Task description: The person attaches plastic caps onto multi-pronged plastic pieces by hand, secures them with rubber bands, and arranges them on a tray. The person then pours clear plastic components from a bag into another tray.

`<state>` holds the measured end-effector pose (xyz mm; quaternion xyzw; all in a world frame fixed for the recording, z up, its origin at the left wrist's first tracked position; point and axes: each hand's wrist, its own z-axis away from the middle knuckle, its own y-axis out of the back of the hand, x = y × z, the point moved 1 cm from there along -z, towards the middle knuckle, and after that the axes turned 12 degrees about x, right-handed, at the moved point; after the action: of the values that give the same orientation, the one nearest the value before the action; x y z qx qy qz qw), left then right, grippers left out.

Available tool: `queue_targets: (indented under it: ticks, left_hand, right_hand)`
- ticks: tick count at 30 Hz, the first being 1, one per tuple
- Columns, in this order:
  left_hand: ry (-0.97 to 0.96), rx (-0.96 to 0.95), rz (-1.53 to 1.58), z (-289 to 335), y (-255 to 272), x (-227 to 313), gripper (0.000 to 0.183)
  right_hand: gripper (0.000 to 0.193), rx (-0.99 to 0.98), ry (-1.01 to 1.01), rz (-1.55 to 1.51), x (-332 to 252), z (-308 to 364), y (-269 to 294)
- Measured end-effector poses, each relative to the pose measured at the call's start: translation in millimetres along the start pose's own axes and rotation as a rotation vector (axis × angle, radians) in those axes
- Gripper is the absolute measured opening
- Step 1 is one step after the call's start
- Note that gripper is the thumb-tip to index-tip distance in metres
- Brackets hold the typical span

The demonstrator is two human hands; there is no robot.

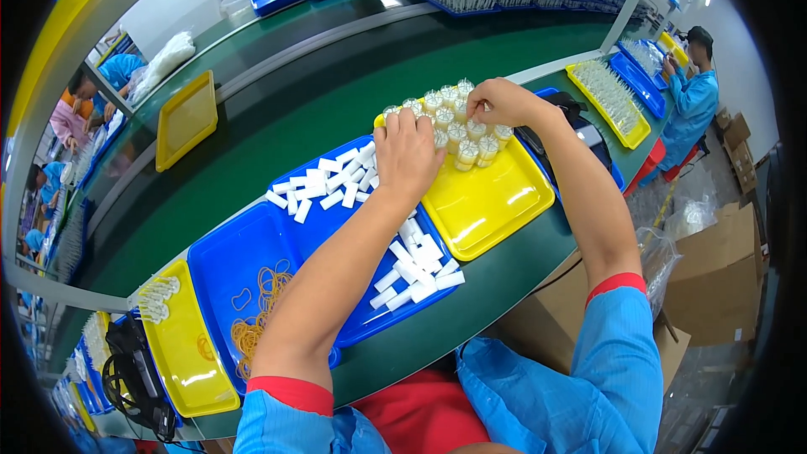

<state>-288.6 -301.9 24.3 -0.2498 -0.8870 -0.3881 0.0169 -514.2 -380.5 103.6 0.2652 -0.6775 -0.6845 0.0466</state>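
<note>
Your right hand (pixel 503 102) pinches one small clear bottle (pixel 477 128) in the cluster on the yellow tray (pixel 492 202); your left hand (pixel 408 155) rests fingers-down on its near bottles. They look light, rigid and easily tipped; grip the caps.

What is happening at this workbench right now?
A person in blue sleeves has both hands on a cluster of small clear vials standing at the far end of a yellow tray. The left hand rests at the cluster's near edge; the right hand pinches at vials on top. A blue tray beside it holds white sticks and rubber bands. Other workers sit nearby.
</note>
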Motion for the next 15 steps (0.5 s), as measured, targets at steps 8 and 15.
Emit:
queue_targets:
  ticks: [8,15]
  left_hand:
    - [0.058,-0.005,0.044,3.1,-1.1,-1.8,0.052]
    - [0.008,0.038,0.152,16.5,29.1,-11.3,0.057]
  right_hand:
    - [0.013,0.157,0.024,-0.051,10.6,3.0,-10.8]
    - [0.015,0.164,-0.011,-0.077,8.6,13.5,-9.7]
